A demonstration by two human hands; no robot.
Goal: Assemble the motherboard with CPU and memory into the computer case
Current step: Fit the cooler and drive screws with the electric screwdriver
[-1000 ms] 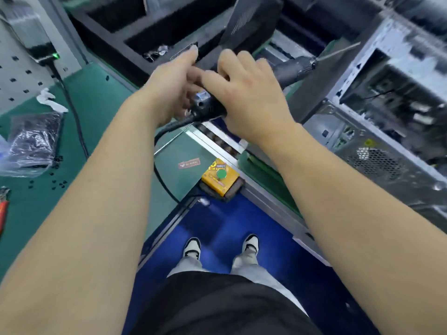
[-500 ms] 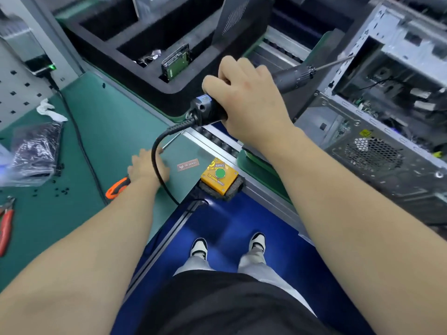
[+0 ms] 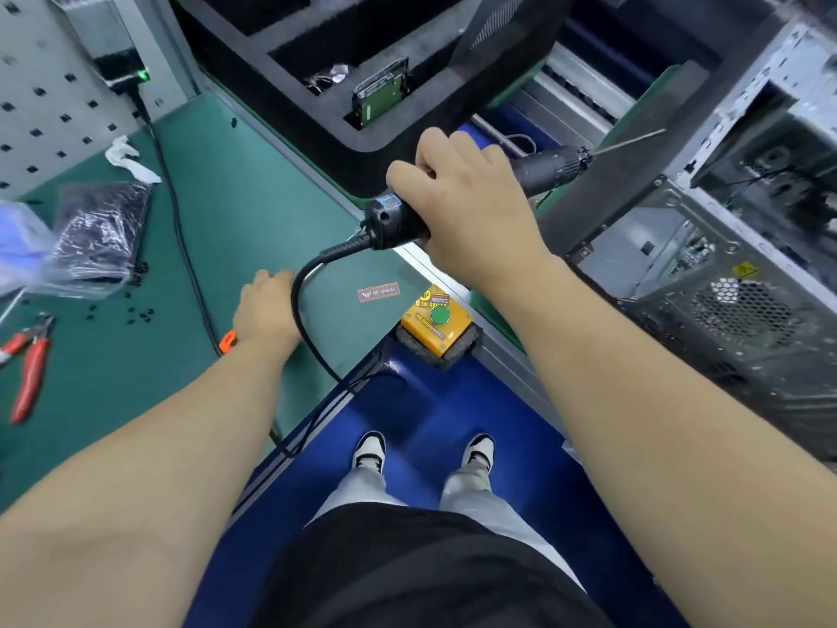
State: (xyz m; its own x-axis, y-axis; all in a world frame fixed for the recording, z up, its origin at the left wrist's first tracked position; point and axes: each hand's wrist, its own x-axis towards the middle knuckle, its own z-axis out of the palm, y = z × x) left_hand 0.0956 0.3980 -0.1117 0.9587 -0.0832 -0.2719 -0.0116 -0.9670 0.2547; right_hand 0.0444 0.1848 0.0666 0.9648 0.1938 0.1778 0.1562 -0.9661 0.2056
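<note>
Our right hand (image 3: 475, 206) is wrapped tight round the black electric screwdriver (image 3: 539, 170), bit aimed right at the open computer case (image 3: 706, 274), tip just short of its frame. Our left hand (image 3: 265, 305) is down on the green bench mat (image 3: 235, 210) near its front edge, over an orange-handled tool (image 3: 228, 342); we can't tell if it grips it. Yellow button box (image 3: 435, 320) sits at the bench corner, red pliers (image 3: 28, 364) at the left edge, blue floor (image 3: 421, 414) below
</note>
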